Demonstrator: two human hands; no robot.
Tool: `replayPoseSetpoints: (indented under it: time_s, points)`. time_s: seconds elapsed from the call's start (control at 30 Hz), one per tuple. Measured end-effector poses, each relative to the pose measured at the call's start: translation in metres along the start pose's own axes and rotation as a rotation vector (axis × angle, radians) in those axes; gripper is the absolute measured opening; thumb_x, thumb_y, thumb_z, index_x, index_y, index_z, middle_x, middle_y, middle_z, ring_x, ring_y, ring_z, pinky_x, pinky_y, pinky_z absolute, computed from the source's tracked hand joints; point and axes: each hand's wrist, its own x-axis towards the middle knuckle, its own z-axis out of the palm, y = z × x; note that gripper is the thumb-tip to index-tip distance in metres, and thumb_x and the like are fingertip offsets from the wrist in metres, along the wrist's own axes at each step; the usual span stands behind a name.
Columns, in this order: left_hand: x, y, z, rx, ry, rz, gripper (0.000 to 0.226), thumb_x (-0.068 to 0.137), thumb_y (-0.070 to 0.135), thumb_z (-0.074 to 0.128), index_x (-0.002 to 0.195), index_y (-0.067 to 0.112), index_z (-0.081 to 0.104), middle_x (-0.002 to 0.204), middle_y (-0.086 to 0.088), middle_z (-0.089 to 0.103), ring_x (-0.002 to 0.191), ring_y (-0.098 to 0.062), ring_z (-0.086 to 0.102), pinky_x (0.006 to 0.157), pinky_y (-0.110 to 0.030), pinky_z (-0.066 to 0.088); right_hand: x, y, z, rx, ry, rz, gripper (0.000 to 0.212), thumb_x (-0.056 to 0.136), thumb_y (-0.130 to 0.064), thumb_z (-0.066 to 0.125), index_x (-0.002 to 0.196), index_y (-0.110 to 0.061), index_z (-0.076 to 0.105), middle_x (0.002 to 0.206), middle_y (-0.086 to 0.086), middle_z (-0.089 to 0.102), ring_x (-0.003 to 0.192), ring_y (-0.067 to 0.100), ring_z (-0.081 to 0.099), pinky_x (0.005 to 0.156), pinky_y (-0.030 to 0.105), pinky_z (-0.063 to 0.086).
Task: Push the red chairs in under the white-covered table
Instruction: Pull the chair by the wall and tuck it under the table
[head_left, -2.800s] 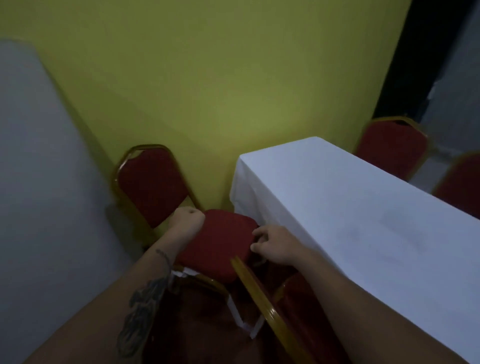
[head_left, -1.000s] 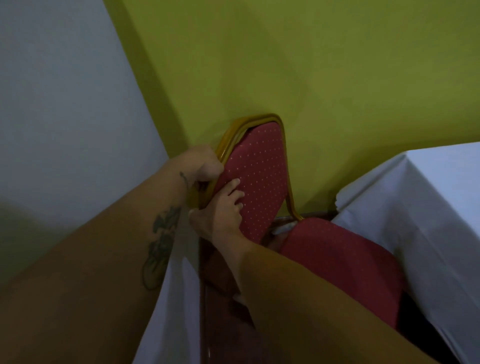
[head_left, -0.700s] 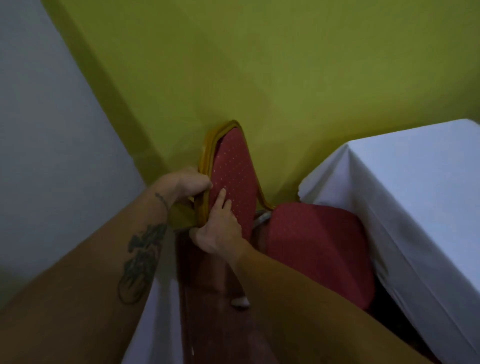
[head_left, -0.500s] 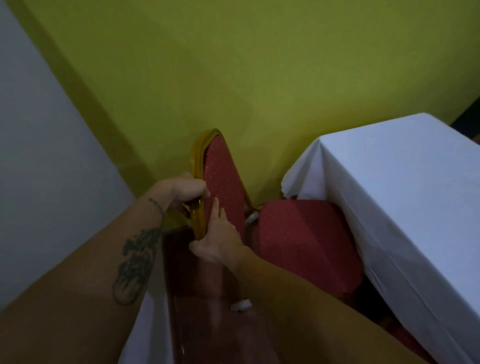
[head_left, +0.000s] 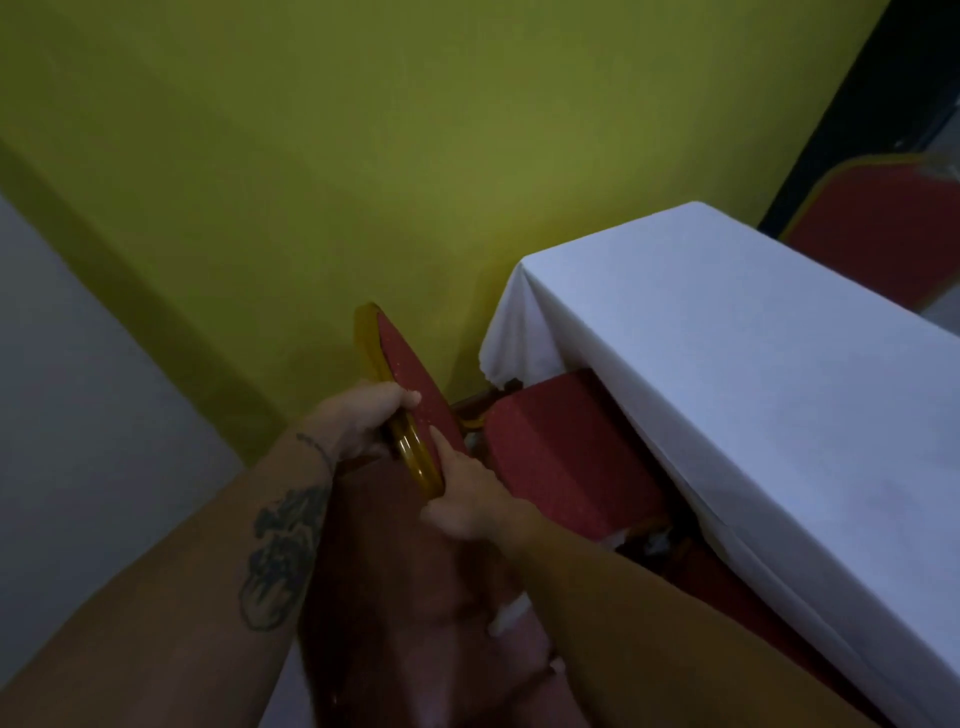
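Both hands are gripping the backrest of the red padded chair with the gold metal frame (head_left: 400, 384): my left hand (head_left: 363, 415) is curling closed around the gold tube from the outer side, thumb lying over the red dotted padding, while my right hand (head_left: 467, 499) is clasping the lower part of the same backrest, fingers (head_left: 441, 452) pressing flat against the upholstered face. I am seeing the backrest almost edge-on, standing near the yellow-green wall (head_left: 311, 156). Its red seat cushion (head_left: 566, 457) is sitting partly beneath the hanging edge of the white cloth covering the long worktop (head_left: 753, 364), the far side of the cushion hidden under the drape and the near side showing in the open. A dark tattoo (head_left: 283, 551) is showing on my left forearm. At the far side of the worktop, a second red chair back with a gold rim (head_left: 878, 223) is standing close against the cloth. A pale grey wall (head_left: 78, 389) is filling the left side, and the floor below is too dim for me to make out.
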Motion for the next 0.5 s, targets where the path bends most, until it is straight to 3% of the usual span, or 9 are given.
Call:
replayPoseSetpoints:
  time_s: [0.07,0.2,0.27,0.37,0.43,0.5]
  points:
    - [-0.014,0.001,0.022,-0.014,-0.027,-0.002,0.023,0.101,0.032,0.053,0.101,0.009,0.057,0.091,-0.010,0.062,0.078,-0.023,0.061,0.068,-0.040,0.052,-0.021,0.014,-0.012,-0.021,0.003,0.023,0.111,0.073,-0.028,0.070,0.161,-0.034,0.002,0.148,0.010,0.050,0.132,0.036,0.050,0.108,0.045,0.042]
    - [-0.032,0.002,0.056,0.032,-0.049,-0.001,0.026,0.100,0.033,0.056,0.088,0.010,0.057,0.087,-0.009,0.060,0.087,-0.023,0.060,0.078,-0.040,0.054,-0.054,0.044,-0.030,-0.015,0.000,0.070,0.108,0.064,-0.035,0.062,0.157,-0.046,0.008,0.139,0.005,0.056,0.122,0.037,0.057,0.102,0.052,0.048]
    - [-0.037,0.004,0.067,0.055,-0.074,-0.013,0.024,0.099,0.031,0.059,0.092,0.008,0.058,0.090,-0.010,0.061,0.094,-0.025,0.060,0.069,-0.037,0.055,-0.071,0.052,-0.039,-0.040,-0.012,0.080,0.102,0.075,-0.029,0.063,0.159,-0.043,0.006,0.140,0.010,0.051,0.122,0.038,0.055,0.100,0.050,0.048]
    - [-0.044,0.006,0.080,0.016,-0.080,-0.022,0.018,0.100,0.023,0.058,0.103,0.005,0.054,0.086,-0.009,0.060,0.081,-0.021,0.062,0.052,-0.033,0.061,-0.082,0.064,-0.045,-0.094,0.015,0.056,0.092,0.088,-0.024,0.062,0.161,-0.035,0.007,0.141,0.015,0.049,0.122,0.038,0.054,0.099,0.048,0.046]
    - [-0.048,0.006,0.090,-0.020,-0.082,-0.024,0.012,0.100,0.016,0.058,0.100,0.005,0.053,0.083,-0.009,0.058,0.075,-0.019,0.061,0.042,-0.028,0.058,-0.088,0.069,-0.046,-0.073,0.052,0.059,0.091,0.085,-0.026,0.063,0.160,-0.036,0.012,0.137,0.013,0.055,0.116,0.036,0.059,0.096,0.045,0.051]
    - [-0.050,0.008,0.100,-0.028,-0.106,-0.029,0.008,0.097,0.010,0.056,0.091,0.005,0.054,0.079,-0.009,0.057,0.072,-0.018,0.060,0.042,-0.028,0.057,-0.094,0.076,-0.047,-0.040,0.082,0.077,0.093,0.079,-0.025,0.064,0.158,-0.040,0.018,0.131,0.009,0.060,0.109,0.033,0.063,0.091,0.043,0.055]
